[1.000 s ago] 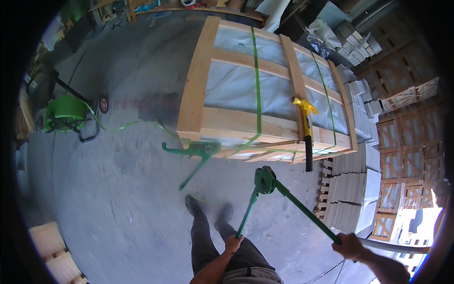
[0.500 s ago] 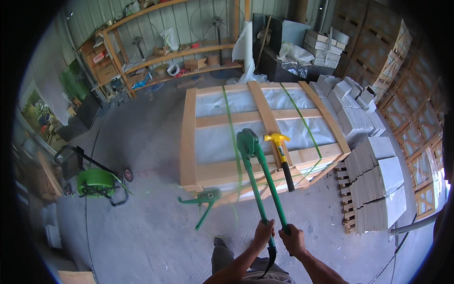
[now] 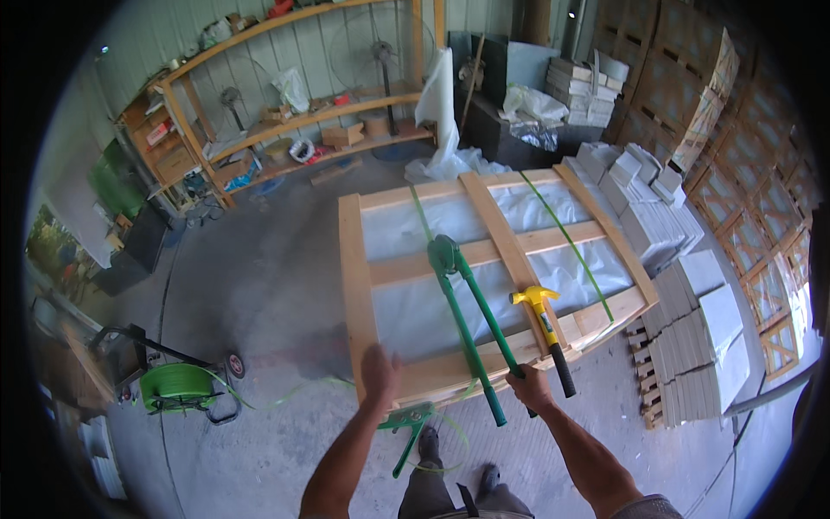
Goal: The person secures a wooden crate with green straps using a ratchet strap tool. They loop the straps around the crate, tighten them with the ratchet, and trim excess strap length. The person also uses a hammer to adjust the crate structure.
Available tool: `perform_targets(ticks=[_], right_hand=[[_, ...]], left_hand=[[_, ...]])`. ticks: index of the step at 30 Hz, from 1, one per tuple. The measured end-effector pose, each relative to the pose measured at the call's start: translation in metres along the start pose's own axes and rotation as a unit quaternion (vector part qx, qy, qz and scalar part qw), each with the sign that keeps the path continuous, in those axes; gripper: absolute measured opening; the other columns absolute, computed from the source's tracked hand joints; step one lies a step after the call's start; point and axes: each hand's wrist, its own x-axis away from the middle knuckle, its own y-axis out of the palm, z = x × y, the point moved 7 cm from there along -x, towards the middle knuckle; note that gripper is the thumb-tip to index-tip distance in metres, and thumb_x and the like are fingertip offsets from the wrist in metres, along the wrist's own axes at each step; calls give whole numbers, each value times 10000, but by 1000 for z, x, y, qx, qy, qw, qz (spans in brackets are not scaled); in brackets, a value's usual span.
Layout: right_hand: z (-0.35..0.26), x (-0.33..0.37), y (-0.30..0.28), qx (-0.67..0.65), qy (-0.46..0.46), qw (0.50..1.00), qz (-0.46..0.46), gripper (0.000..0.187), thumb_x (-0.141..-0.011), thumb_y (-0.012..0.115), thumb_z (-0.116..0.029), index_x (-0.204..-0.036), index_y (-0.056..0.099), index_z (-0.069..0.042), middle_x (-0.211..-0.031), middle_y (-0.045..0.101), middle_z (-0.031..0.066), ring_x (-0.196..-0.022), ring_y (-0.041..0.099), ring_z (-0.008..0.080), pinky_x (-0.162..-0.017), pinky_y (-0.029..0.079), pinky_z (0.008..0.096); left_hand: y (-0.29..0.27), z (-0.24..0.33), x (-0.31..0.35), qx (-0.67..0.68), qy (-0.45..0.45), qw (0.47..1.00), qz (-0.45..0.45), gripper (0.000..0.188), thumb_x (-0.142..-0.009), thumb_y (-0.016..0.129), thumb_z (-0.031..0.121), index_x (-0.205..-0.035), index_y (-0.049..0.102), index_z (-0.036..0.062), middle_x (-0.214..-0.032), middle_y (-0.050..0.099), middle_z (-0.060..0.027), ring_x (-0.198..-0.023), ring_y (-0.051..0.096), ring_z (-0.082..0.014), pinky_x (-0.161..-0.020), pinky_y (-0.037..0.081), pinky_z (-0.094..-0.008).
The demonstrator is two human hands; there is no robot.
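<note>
My right hand is closed around one handle of a long-handled green strap crimper, whose head lies over the top of a wooden crate. Its other handle is free. My left hand, smeared by motion, is at the crate's near left corner, just above a green strap tensioner. The tensioner hangs at the crate's front side, with a loop of green strap beside it. On the crate top, right of the crimper, rests a yellow claw hammer with a black grip. Another green strap crosses the crate.
A green strap reel on a wheeled cart stands at the left, its strap trailing toward the crate. Stacked pale slabs on a pallet are close by on the right. Wooden shelves line the back wall; tall crates stand far right.
My left hand has let go of the crimper and moved left to the crate's corner. My right hand still holds one handle. The view has shifted, with the crate appearing lower.
</note>
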Motion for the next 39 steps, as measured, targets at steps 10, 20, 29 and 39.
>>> perform_targets(ticks=[10, 20, 29, 39], right_hand=[[-35, 34, 10, 192, -110, 944, 246, 206, -772, 638, -53, -976, 606, -44, -977, 632, 127, -952, 594, 342, -804, 479, 434], [36, 182, 253, -99, 222, 957, -159, 308, -861, 615, -278, -1030, 663, -25, -956, 686, 182, -896, 669, 316, -792, 514, 389], [81, 222, 351, -238, 349, 906, 17, 455, -815, 617, -360, -1114, 608, -17, -1052, 653, 221, -996, 629, 382, -877, 480, 437], [87, 177, 444, -496, 335, 801, -11, 605, -808, 656, -404, -1219, 552, 28, -1024, 652, 184, -1035, 624, 267, -876, 484, 367]], left_hand=[[15, -23, -65, -60, 202, 977, -31, 535, -853, 624, 243, -1270, 455, -46, -1383, 399, -227, -1250, 405, -421, -1060, 327, -501], [20, -18, -65, -83, 232, 968, -39, 359, -832, 603, 181, -1131, 534, -5, -1388, 397, -210, -1257, 395, -408, -1045, 324, -528], [34, -21, -58, -136, 221, 962, -87, 344, -906, 531, 262, -1093, 604, -18, -1410, 402, -199, -1284, 382, -390, -1056, 310, -498], [48, -18, -53, -80, 361, 924, -95, 306, -955, 479, 236, -1069, 584, -29, -1306, 502, -178, -1254, 426, -356, -1043, 331, -467]])
